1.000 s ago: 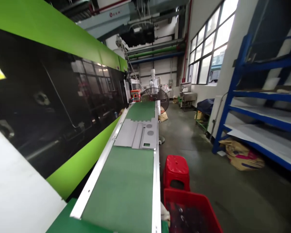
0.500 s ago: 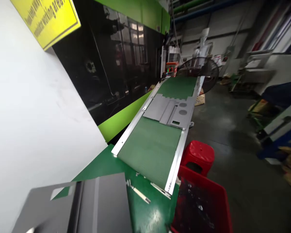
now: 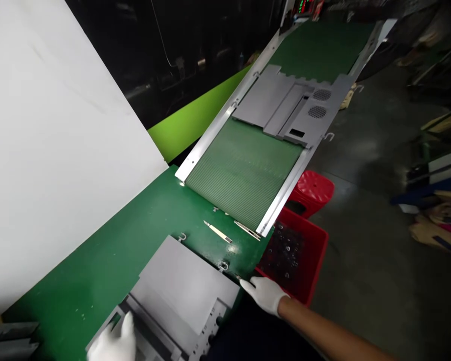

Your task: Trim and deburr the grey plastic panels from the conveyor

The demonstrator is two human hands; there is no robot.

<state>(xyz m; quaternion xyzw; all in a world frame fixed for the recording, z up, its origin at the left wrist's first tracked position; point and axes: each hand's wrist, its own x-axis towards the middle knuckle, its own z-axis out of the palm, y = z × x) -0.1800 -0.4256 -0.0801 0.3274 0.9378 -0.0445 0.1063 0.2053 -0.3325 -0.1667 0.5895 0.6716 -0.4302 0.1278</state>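
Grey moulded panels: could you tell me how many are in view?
2 grey panels: one on the green ribbed conveyor belt, one on the green table under the left white-gloved hand. Grey pieces at bottom-left may be another.

No legible words, labels or brand marks in this view. At the top edge of the frame, right of centre, a digital readout (image 3: 304, 6) shows lit green and red digits, cut off by the frame and too small to read. Near the lower right edge of the gray sheet-metal panel (image 3: 180, 286), at bottom centre, small marks sit beside the holes; too small and blurred to tell whether they are characters.
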